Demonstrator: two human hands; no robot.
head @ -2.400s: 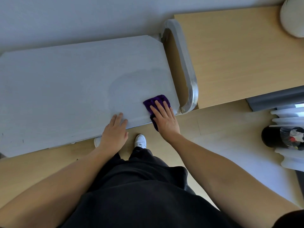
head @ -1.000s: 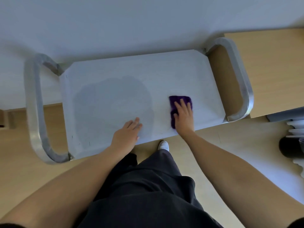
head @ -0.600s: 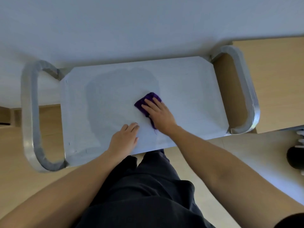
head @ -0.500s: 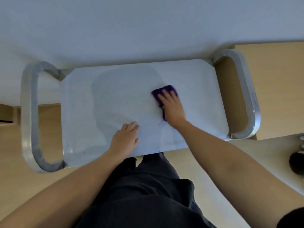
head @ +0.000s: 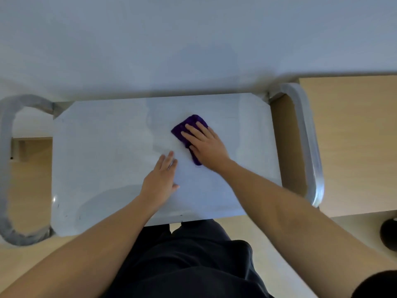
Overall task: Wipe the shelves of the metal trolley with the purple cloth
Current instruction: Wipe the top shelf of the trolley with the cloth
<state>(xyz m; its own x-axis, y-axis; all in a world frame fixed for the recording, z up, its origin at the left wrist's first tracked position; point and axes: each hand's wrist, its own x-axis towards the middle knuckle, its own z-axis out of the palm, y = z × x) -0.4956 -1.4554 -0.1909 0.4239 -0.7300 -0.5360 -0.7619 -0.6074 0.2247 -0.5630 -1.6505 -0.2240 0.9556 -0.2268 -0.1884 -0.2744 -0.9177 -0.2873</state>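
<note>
**A:** Looking straight down on the metal trolley point(head: 257, 190), top shelf point(head: 107, 147) filling the middle of the view. Spotted the purple cloth point(head: 189, 123) lying on that shelf, right of centre and closer to the far edge, a bit bunched up

**B:** Held how, though?

**A:** Pinned under the right hand point(head: 206, 145), fingers straight and slightly spread, pressing flat on top rather than curling round it. Poking out past the fingertips on the far-left side and again beside the thumb

**B:** And the left hand point(head: 161, 179)?

**A:** Resting flat on bare shelf just near-left of the cloth, fingers straight and close together, gripping nothing, not touching the cloth

**B:** Anything else around?

**A:** Curved metal handle point(head: 4, 158) at the left end, another at the right. Pale wooden desk point(head: 354, 136) just right of the trolley, white wall point(head: 193, 39) on the far side, dark trousers point(head: 182, 265) at the near edge, plus darker patches point(head: 111, 201) on the shelf. Round black thing point(head: 388, 235) low on the far right, too cut off to identify
</note>
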